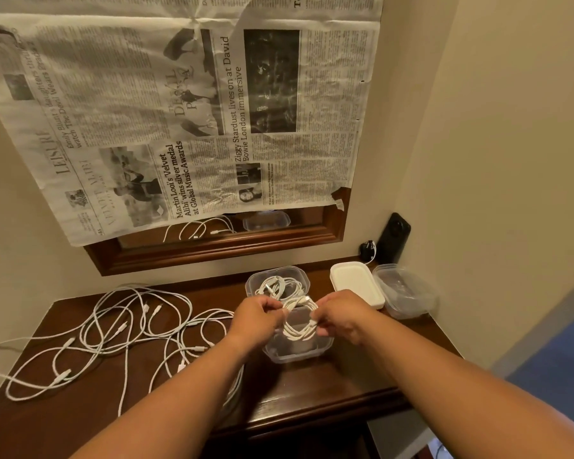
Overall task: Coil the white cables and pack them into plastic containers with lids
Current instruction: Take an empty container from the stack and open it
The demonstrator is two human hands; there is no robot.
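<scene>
Loose cables cover the worktop's left half. At its middle, the rear container stands behind the front container. The lids and a third container sit near the right rear corner.

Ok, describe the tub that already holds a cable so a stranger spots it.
Start at the dark wooden table below the newspaper-covered mirror. Behind the left hand, nearer the mirror, stands a clear lidless tub. Unlike the far-right tub, it has a coiled white cable inside.

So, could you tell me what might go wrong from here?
The coiled cable, pinched by the left hand and right hand above the near container, could spring open once released, blocking a lid. The left forearm crosses the loose cables, so it might drag them into a worse tangle.
</scene>
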